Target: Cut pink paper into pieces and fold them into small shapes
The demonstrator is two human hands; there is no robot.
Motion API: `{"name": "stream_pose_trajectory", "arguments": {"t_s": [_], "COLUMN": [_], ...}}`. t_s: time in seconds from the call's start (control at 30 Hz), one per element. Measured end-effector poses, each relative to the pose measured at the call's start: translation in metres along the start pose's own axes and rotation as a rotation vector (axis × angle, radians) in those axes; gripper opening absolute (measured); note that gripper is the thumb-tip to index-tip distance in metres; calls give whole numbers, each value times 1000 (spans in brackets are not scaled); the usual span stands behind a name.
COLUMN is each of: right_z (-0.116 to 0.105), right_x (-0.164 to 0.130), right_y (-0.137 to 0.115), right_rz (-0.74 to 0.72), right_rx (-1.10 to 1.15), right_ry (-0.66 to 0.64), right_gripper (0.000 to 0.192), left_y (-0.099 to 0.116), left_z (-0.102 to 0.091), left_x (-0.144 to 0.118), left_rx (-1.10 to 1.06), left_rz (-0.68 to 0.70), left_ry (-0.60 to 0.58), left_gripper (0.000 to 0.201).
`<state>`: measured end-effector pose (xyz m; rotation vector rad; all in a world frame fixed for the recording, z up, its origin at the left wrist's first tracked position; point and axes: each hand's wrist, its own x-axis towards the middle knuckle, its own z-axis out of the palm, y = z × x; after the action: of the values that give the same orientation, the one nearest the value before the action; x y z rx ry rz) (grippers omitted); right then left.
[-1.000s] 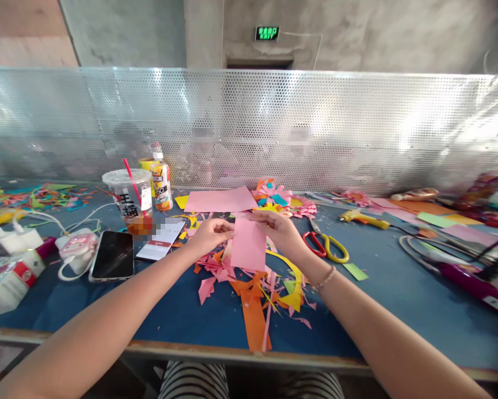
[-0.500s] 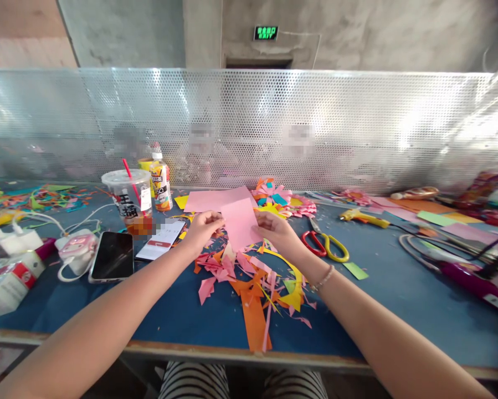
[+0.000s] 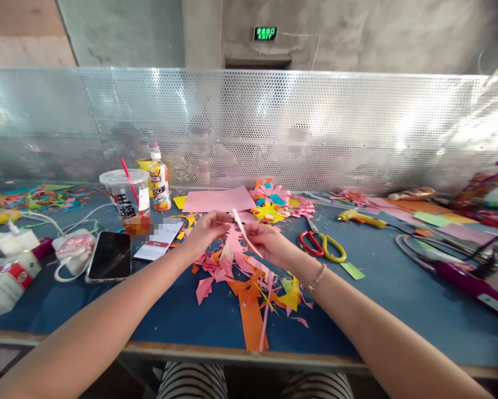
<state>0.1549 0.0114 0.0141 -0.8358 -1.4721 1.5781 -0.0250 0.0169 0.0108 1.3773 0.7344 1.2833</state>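
Pink paper piece, seen edge-on and apparently being folded, is pinched between the left hand and right hand, above cut scraps; scissors lie unused just right.

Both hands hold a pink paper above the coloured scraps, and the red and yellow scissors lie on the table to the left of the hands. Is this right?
Not quite. The head view shows the scissors lying to the right of the hands, beyond the right hand. The rest holds: the left hand and the right hand hold the pink paper above the coloured scraps on the table.
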Motion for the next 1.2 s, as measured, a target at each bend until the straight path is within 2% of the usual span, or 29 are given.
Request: {"name": "stream_pose_trajectory", "arguments": {"t_s": [0.07,0.13,0.2,0.27,0.4,0.53,0.67,0.87,1.0,1.1,1.2], "right_z": [6,11,13,12,5,-1,2,0,1,4,3], "right_x": [-4,-6,-7,-6,-1,-1,-3,-3,-5,-8,-11], "right_y": [-1,-1,1,3,1,-9,-11,-8,-11,-12,-11], "right_rz": [117,182,207,187,33,-145,-321,-504,-575,-633,-745], "right_rx": [120,205,217,163,63,-22,-360,-792,-973,-1017,-1057], "right_ry": [-61,-110,-160,-155,108,157,200,435,464,447,360], "right_gripper": [16,22,27,30,33,33,27,9,7,8,24], "left_y": [-1,-1,-1,0,0,-5,-7,1,4,5,3], "left_z": [4,7,9,10,4,-3,-5,-1,1,1,-1], "left_x": [-1,-3,-5,-5,-2,2,2,0,-1,-2,-1], "left_rx": [52,49,48,69,174,251,244,19,22,61,89], "left_rz": [-16,-41,-36,-1,43,63,53,24,12,18,15], "left_ry": [-4,-67,-109,-63,78,124,93,138,156,174,183], "left_gripper": [26,23,21,21,22,23,20,18,19,18,16]}}
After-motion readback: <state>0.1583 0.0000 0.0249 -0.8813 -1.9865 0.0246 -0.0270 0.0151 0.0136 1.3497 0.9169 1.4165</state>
